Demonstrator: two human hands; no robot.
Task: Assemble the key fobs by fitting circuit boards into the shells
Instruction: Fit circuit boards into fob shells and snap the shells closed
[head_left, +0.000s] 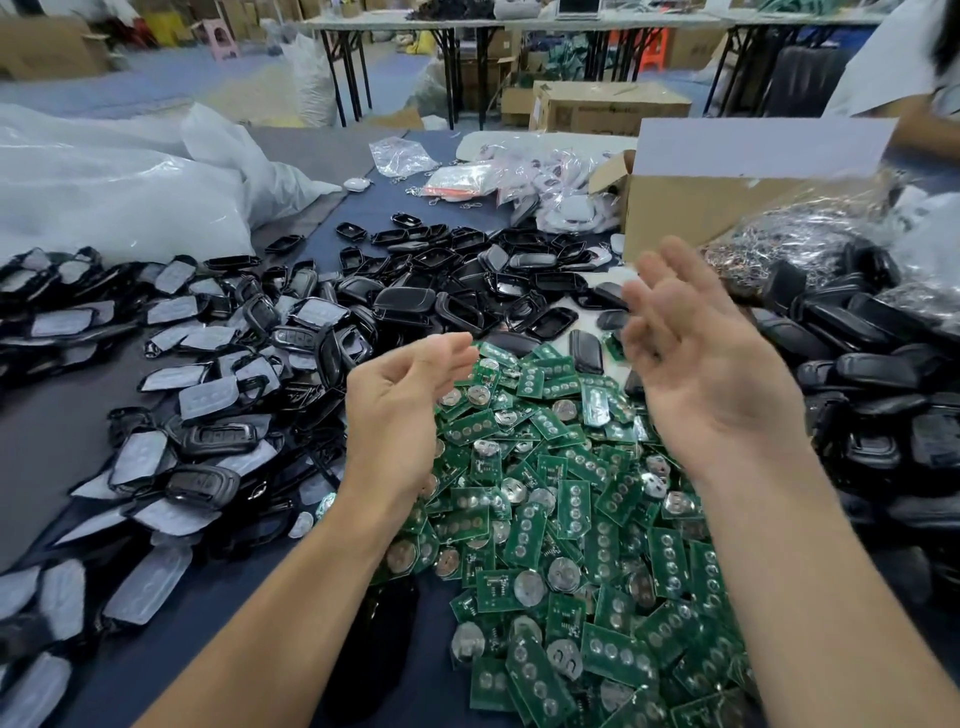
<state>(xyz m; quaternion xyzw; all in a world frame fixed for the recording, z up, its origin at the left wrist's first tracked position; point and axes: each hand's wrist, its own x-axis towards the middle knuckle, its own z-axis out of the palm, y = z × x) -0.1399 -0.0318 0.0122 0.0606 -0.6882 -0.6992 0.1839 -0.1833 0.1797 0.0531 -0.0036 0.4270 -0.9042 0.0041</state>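
Note:
A big heap of green circuit boards (561, 519) with round silver battery clips covers the table in front of me. Black key fob shells (467, 291) lie piled behind it, and shells with grey button pads (208, 395) spread out to the left. More black shell halves (872, 374) are stacked on the right. My left hand (400, 410) hovers over the left edge of the boards, palm turned inward, fingers relaxed and empty. My right hand (711, 364) is raised above the boards, palm facing left, fingers spread and blurred, holding nothing.
A cardboard box (727, 192) stands at the back right, beside a clear bag of metal key rings (800, 239). Large white plastic bags (119, 192) fill the back left. Small packets (457, 182) lie at the far middle. Another person sits at the far right corner.

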